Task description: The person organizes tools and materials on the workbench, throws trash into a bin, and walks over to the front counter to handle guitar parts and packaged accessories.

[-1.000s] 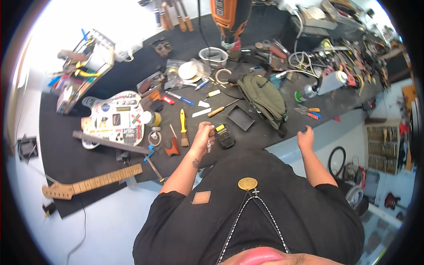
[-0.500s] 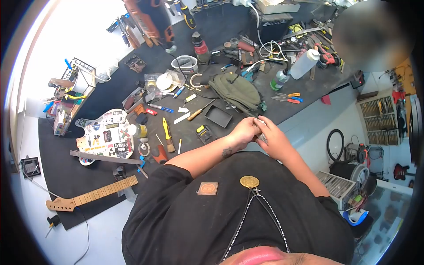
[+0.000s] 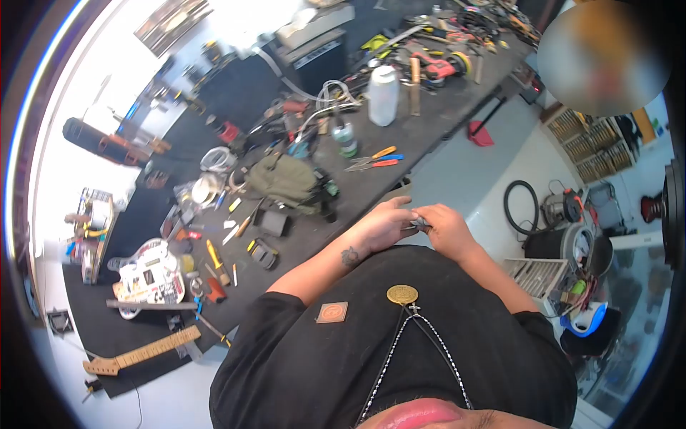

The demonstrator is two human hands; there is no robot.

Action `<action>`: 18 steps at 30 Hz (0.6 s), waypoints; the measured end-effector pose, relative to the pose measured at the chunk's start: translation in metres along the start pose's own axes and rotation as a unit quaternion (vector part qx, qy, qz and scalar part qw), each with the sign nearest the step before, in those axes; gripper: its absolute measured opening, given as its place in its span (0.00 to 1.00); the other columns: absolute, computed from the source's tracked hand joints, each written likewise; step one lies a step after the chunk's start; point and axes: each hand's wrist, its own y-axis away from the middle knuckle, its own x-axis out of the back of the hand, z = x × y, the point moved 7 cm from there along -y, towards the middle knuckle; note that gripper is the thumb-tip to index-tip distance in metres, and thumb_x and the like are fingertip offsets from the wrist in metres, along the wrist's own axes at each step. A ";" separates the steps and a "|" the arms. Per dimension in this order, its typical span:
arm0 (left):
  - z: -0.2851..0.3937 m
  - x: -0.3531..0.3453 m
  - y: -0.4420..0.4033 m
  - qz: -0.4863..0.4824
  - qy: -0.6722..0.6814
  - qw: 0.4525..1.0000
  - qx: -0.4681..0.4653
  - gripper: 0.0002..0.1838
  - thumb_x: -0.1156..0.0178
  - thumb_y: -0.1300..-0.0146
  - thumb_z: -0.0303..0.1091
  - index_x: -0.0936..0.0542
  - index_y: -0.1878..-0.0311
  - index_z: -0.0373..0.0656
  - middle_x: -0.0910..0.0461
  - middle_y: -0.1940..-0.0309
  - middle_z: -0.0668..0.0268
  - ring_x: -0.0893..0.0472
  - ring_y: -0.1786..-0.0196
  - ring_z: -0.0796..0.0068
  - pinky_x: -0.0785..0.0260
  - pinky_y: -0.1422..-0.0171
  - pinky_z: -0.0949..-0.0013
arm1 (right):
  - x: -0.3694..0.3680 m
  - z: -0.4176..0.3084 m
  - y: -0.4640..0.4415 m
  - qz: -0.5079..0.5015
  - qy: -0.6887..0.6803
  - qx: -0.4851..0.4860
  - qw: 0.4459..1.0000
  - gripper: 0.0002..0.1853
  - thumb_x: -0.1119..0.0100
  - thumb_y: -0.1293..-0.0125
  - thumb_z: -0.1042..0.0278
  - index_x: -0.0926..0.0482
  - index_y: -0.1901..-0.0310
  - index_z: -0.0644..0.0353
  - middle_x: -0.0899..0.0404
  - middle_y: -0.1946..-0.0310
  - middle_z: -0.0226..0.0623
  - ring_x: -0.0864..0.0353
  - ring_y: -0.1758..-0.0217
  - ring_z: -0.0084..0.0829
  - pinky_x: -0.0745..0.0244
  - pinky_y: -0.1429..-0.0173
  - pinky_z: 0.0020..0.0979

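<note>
Left hand: yours [image 3: 389, 220] was half open, fingers loosely bent and thumb meeting the right fingertips; whether it gripped anything could not be told.
Right hand: yours [image 3: 446, 230] was curled nearly closed, thumb and fingers pinching a small grey item [image 3: 421, 223].
Grey item: mostly hidden, it sat between your two hands, just in front of your black shirt [image 3: 400, 350].
Tray: the dark rectangular tray [image 3: 272, 222] lay near the slumped olive fabric bag [image 3: 282, 182].
Tub: what the plastic tub [image 3: 218, 160] held was too blurred to tell.
Bottles: a translucent white bottle [image 3: 383, 100] stood near a smaller green-based bottle [image 3: 344, 139].
Counter edge: the dark counter [image 3: 429, 118] ended in a diagonal front edge near your hands, with smooth pale floor [image 3: 493, 182] beyond.
Wood: a pale, fretted guitar neck [image 3: 150, 350] lay near a sticker-covered guitar body [image 3: 150, 275].
</note>
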 end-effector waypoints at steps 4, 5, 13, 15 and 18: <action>-0.018 -0.038 -0.054 -0.039 0.037 0.997 0.059 0.49 0.37 0.29 0.28 0.60 0.17 0.28 0.32 0.29 0.39 0.27 0.27 0.45 0.41 0.17 0.46 | 0.043 0.042 0.035 0.032 -0.024 -0.065 0.997 0.17 0.32 0.40 0.77 0.16 0.47 0.61 0.12 0.53 0.45 0.14 0.50 0.50 0.19 0.47 0.44; -0.020 -0.046 -0.064 -0.047 0.030 0.996 0.068 0.48 0.37 0.29 0.29 0.58 0.17 0.29 0.31 0.30 0.40 0.27 0.27 0.45 0.41 0.17 0.46 | 0.048 0.052 0.042 0.031 -0.046 -0.085 0.995 0.17 0.33 0.38 0.77 0.16 0.46 0.62 0.12 0.53 0.46 0.14 0.50 0.49 0.19 0.47 0.43; -0.043 -0.096 -0.180 -0.142 -0.041 0.968 0.201 0.43 0.39 0.26 0.36 0.52 0.17 0.33 0.30 0.30 0.39 0.27 0.27 0.41 0.39 0.18 0.41 | 0.097 0.166 0.099 0.064 -0.175 -0.262 0.947 0.14 0.39 0.27 0.67 0.17 0.43 0.61 0.13 0.54 0.48 0.13 0.51 0.46 0.20 0.45 0.41; -0.047 -0.118 -0.221 -0.142 -0.078 0.959 0.231 0.45 0.39 0.26 0.37 0.53 0.17 0.32 0.31 0.30 0.38 0.27 0.27 0.40 0.39 0.18 0.41 | 0.110 0.201 0.115 0.079 -0.221 -0.315 0.920 0.13 0.40 0.25 0.64 0.17 0.44 0.59 0.13 0.53 0.49 0.14 0.49 0.50 0.21 0.44 0.44; -0.056 -0.151 -0.300 -0.189 -0.109 0.936 0.277 0.46 0.39 0.26 0.36 0.57 0.17 0.31 0.31 0.29 0.37 0.27 0.26 0.41 0.38 0.18 0.42 | 0.147 0.254 0.134 0.151 -0.253 -0.381 0.877 0.12 0.42 0.22 0.64 0.17 0.45 0.60 0.13 0.60 0.44 0.14 0.56 0.37 0.22 0.47 0.38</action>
